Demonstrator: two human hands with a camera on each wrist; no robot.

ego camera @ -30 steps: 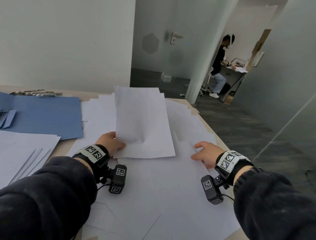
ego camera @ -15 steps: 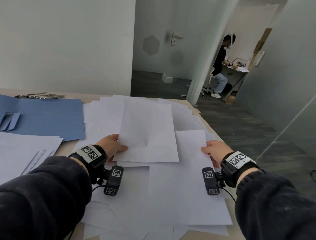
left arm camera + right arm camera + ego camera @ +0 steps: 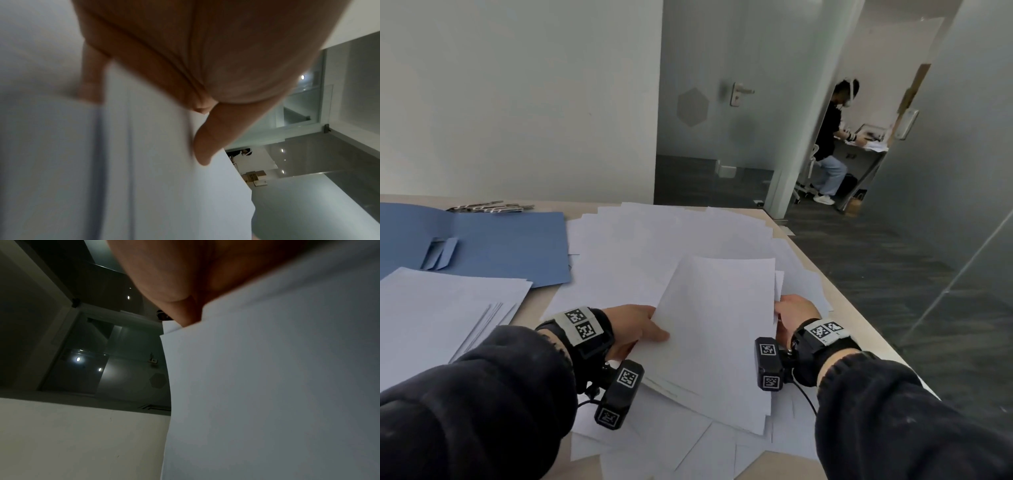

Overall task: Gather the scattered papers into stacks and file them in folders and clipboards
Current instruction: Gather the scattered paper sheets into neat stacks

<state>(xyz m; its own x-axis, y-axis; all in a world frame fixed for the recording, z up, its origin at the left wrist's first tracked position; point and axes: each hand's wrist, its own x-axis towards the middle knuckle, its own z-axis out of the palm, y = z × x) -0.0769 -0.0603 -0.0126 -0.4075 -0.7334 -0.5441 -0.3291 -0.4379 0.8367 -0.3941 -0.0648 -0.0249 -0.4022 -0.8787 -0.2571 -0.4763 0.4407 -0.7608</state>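
Since a second before, both hands had drawn together and the sheets [image 3: 717, 329] now sat as one raised bundle between them. Its long axis ran away from the person, slightly tilted right. The left hand [image 3: 635, 329] pinched the left edge, thumb on top; the right hand [image 3: 792, 317] gripped the right edge, fingers hidden. Loose papers [image 3: 654, 246] lay beneath; a blue folder [image 3: 510, 246] sat open far left, nearer the left hand.
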